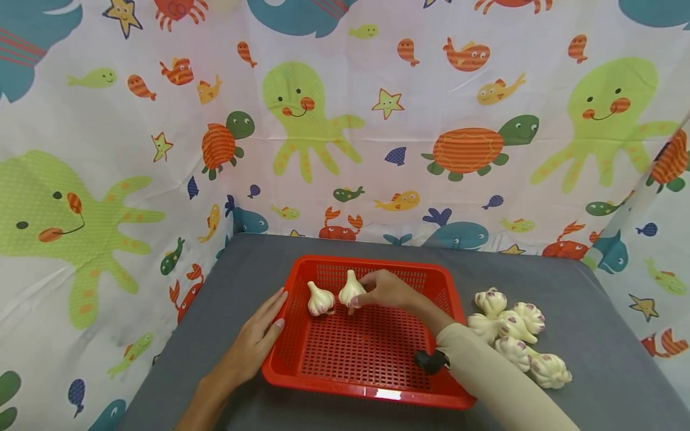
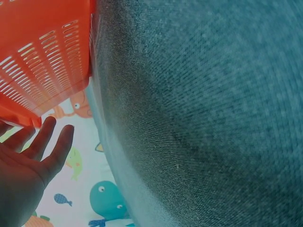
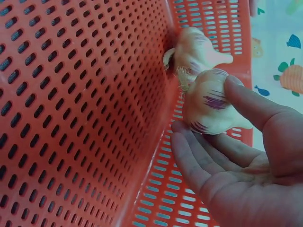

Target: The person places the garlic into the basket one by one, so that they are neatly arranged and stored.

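Observation:
Inside the red plastic basket, my right hand holds a garlic bulb between thumb and fingers, its stem pointing up in the head view. In the right wrist view the thumb lies on one side of this purple-streaked bulb and the fingers on the other. A second garlic bulb sits just to its left in the basket, near the far left corner. My left hand rests with fairly straight fingers against the basket's left rim. The left wrist view shows these fingers beside the basket wall.
Several more garlic bulbs lie in a cluster on the grey tabletop, right of the basket. A black object is at my right sleeve's cuff. A curtain printed with sea animals hangs behind and beside the table.

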Available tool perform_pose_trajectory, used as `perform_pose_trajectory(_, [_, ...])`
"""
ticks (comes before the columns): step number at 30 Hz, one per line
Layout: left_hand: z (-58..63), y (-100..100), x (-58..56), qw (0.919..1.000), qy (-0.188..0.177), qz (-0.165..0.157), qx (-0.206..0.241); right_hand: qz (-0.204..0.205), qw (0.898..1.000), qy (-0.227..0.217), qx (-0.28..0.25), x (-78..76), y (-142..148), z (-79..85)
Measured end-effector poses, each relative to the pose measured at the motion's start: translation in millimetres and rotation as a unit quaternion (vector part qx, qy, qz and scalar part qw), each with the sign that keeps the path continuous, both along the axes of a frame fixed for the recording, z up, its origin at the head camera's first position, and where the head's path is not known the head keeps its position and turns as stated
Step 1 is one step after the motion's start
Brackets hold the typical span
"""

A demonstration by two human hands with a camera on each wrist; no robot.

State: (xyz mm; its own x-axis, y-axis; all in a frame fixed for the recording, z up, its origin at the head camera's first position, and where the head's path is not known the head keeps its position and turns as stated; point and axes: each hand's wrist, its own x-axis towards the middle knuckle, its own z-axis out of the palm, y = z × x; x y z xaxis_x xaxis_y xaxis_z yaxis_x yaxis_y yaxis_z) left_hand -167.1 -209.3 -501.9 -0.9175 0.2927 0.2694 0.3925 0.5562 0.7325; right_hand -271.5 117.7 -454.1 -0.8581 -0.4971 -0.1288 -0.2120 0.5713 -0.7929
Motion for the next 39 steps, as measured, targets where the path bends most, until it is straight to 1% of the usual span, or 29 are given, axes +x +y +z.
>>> perform_pose_trajectory(9, [-1.1, 0, -0.2, 1.0000, -0.001, 0.001, 0.000, -0.005, 1.000, -0.010, 0.015, -2.3, -5, -4.5])
perform_pose_trajectory(18, [-0.3, -1, 0.4, 0.9999, 0.003, 0.009, -0.010, 0.001, 0.998, -0.008, 0.060, -6.3, -11, -8.3])
perform_pose_trajectory(24, [0.1, -1, -0.7, 1.0000, -0.004, 0.006, -0.005, 0.008, 0.997, -0.003, 0.077, -8.0, -13, -12.5])
perform_pose_trajectory(28, [0.5, -1, -0.2, 1.0000, -0.006, 0.003, 0.000, 0.001, 0.997, -0.009, 0.074, -6.1, -14, -12.6])
perform_pose_trajectory(32, [0.7, 0, 0.4, 1.0000, 0.004, 0.005, -0.003, -0.006, 0.998, -0.015, 0.066, -3.2, -14, -11.4])
perform_pose_trajectory(37, [0.5, 1, 1.0, 0.9999, 0.015, 0.007, -0.004, -0.008, 0.998, -0.011, 0.064, -2.5, -12, -9.9])
perform_pose_trajectory(39, [0.8, 1, 1.2, 0.9999, 0.012, 0.007, -0.004, -0.006, 0.998, -0.007, 0.064, -2.2, -12, -9.7])
